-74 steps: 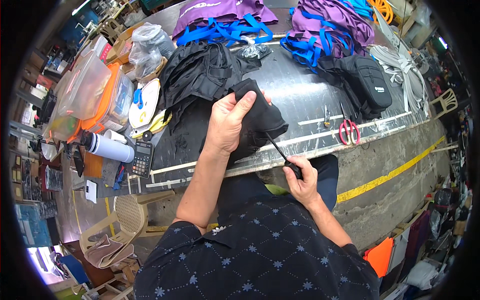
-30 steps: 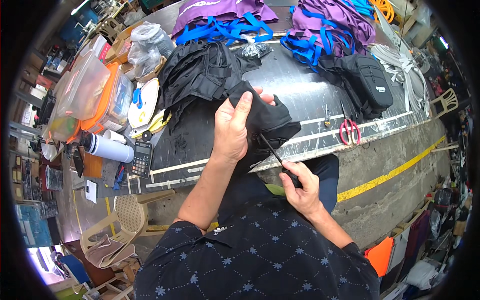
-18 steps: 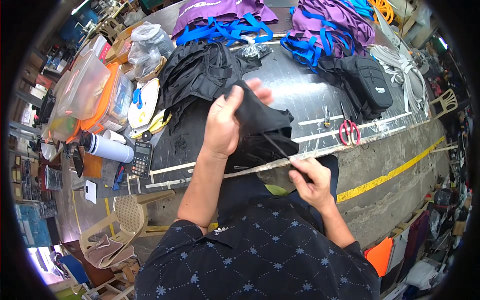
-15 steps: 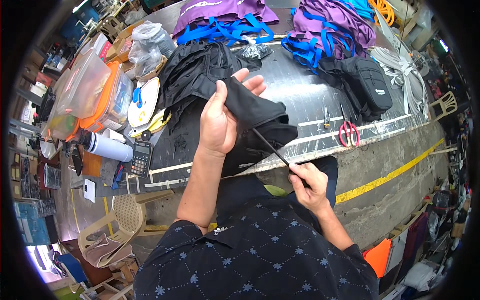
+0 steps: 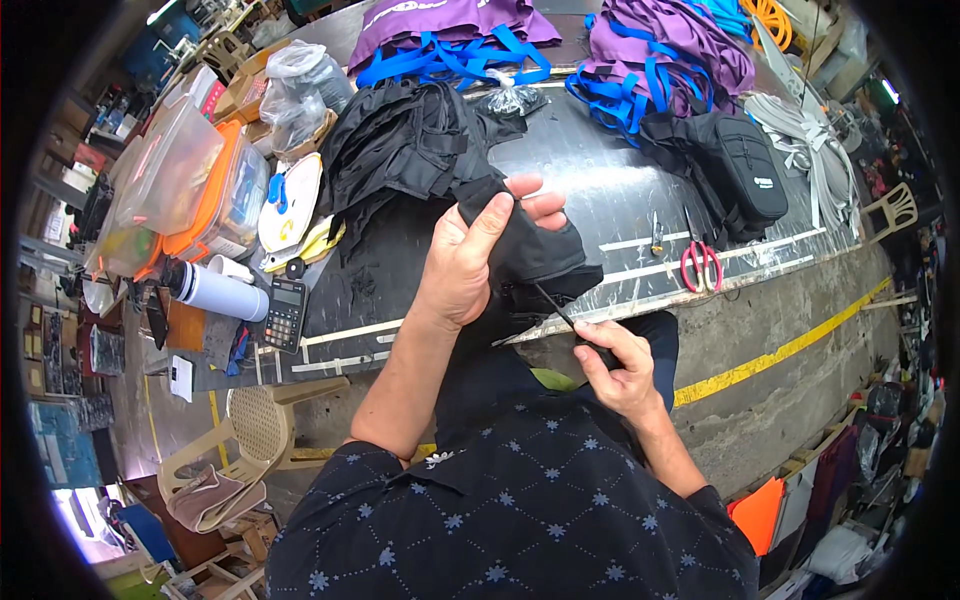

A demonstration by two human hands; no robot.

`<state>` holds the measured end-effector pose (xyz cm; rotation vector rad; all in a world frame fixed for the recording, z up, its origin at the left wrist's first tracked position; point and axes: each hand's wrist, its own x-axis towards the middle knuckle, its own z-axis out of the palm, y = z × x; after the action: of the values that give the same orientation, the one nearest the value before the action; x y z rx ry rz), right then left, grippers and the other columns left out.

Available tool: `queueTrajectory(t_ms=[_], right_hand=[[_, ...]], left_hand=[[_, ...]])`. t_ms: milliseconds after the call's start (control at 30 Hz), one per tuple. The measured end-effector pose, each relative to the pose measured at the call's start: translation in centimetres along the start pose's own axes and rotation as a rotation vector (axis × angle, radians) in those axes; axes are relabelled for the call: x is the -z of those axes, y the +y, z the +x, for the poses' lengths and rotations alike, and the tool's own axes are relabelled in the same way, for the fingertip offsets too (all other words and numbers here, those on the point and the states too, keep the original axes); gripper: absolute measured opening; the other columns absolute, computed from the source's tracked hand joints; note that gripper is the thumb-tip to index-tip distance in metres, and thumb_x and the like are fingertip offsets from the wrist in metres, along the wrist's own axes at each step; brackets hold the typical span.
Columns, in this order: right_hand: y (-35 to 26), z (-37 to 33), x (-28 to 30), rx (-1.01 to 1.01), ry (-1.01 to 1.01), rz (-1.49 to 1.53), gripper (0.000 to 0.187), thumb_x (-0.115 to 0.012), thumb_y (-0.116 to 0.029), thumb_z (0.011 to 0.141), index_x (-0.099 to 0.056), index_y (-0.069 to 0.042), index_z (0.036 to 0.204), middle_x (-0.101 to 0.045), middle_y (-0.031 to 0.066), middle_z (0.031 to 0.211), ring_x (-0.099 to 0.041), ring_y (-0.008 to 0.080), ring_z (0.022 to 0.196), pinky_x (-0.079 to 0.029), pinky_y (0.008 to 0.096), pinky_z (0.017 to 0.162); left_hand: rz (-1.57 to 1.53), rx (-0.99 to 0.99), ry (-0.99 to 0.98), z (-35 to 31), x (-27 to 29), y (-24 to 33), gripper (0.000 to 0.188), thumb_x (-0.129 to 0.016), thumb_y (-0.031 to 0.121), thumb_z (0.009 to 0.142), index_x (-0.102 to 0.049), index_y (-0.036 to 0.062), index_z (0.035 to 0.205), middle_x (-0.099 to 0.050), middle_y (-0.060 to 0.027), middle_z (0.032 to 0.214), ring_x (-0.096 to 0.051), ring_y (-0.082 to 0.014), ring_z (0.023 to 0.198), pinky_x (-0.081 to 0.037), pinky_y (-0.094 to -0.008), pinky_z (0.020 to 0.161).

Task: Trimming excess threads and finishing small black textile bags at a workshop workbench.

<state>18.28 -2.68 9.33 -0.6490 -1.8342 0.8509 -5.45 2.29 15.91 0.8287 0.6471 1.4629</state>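
My left hand (image 5: pixel 462 262) grips a piece of black fabric (image 5: pixel 542 248), the thumb pressed on its upper edge and the other fingers behind it. The cloth hangs to the right of that hand in loose folds. From its lower side a thin black cord-like strip (image 5: pixel 556 306) slants down to my right hand (image 5: pixel 622 368), which pinches its end between thumb and fingertips. Whether the strip is a cord or a narrow strap, I cannot make out. Beyond my left hand, a heap of black bags (image 5: pixel 400 145) lies on the dark table (image 5: pixel 560 150).
Red-handled scissors (image 5: pixel 700 268) and a small cutter-like tool (image 5: pixel 657 235) lie on the right. Behind them rests a black bag (image 5: pixel 745 170). Purple bags (image 5: pixel 665 50) with blue straps fill the far side. A calculator (image 5: pixel 286 315), a bottle (image 5: pixel 225 290) and plastic boxes (image 5: pixel 205 190) stand left.
My left hand has moved right and slightly down with the fabric, its thumb now folded over the cloth. Less of the strip shows between the hands. My right hand has barely moved.
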Motion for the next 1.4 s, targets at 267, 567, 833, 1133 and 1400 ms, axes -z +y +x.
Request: queueTrajectory(t_ms=[267, 567, 833, 1133, 1400], right_hand=[[0.4, -0.2, 0.8, 0.080, 0.125, -0.378, 0.033, -0.072, 0.010, 0.085, -0.070, -0.001, 0.116, -0.065, 0.0122, 0.077, -0.063, 0.0276, 0.065, -0.050, 0.0346, 0.060], [0.9, 0.2, -0.3, 0.164, 0.145, -0.400, 0.035, -0.077, 0.006, 0.083, -0.072, -0.003, 0.117, -0.067, 0.0102, 0.079, -0.061, 0.0231, 0.062, -0.049, 0.0330, 0.056], [0.2, -0.5, -0.7, 0.024, 0.214, -0.298, 0.032, -0.074, 0.006, 0.087, -0.071, -0.001, 0.118, -0.068, 0.0119, 0.084, -0.063, 0.0248, 0.070, -0.050, 0.0325, 0.064], [0.0, -0.1, 1.2, 0.027, 0.133, -0.248, 0.030, -0.073, 0.006, 0.087, -0.070, 0.000, 0.116, -0.067, 0.0127, 0.084, -0.063, 0.0255, 0.072, -0.048, 0.0328, 0.066], [-0.4, -2.2, 0.2, -0.265, 0.229, 0.099, 0.025, -0.072, 0.002, 0.092, -0.069, 0.000, 0.117, -0.069, 0.0092, 0.088, -0.065, 0.0198, 0.074, -0.052, 0.0318, 0.065]], left_hand=[[-0.292, -0.065, 0.116, 0.9, 0.3, 0.5, 0.060, -0.031, 0.043, 0.115, -0.036, -0.0009, 0.155, -0.051, -0.0222, 0.150, -0.053, -0.0343, 0.139, -0.045, -0.0491, 0.116], [-0.194, -0.090, 0.133, 0.3, -1.0, -0.3, 0.063, -0.033, 0.045, 0.114, -0.036, -0.0016, 0.156, -0.053, -0.0232, 0.149, -0.054, -0.0325, 0.138, -0.046, -0.0460, 0.115], [-0.148, -0.119, 0.133, -0.2, -1.6, -1.1, 0.063, -0.039, 0.043, 0.113, -0.036, -0.0033, 0.155, -0.053, -0.0244, 0.148, -0.055, -0.0310, 0.136, -0.048, -0.0452, 0.113], [-0.028, -0.142, 0.150, -0.5, -1.6, -1.2, 0.049, -0.052, 0.033, 0.111, -0.051, -0.0059, 0.141, -0.068, -0.0217, 0.128, -0.069, -0.0235, 0.113, -0.058, -0.0383, 0.097], [0.034, -0.120, 0.045, -0.1, -0.9, -1.4, 0.043, -0.051, 0.029, 0.111, -0.059, -0.0081, 0.132, -0.073, -0.0238, 0.118, -0.073, -0.0265, 0.108, -0.060, -0.0405, 0.096]])
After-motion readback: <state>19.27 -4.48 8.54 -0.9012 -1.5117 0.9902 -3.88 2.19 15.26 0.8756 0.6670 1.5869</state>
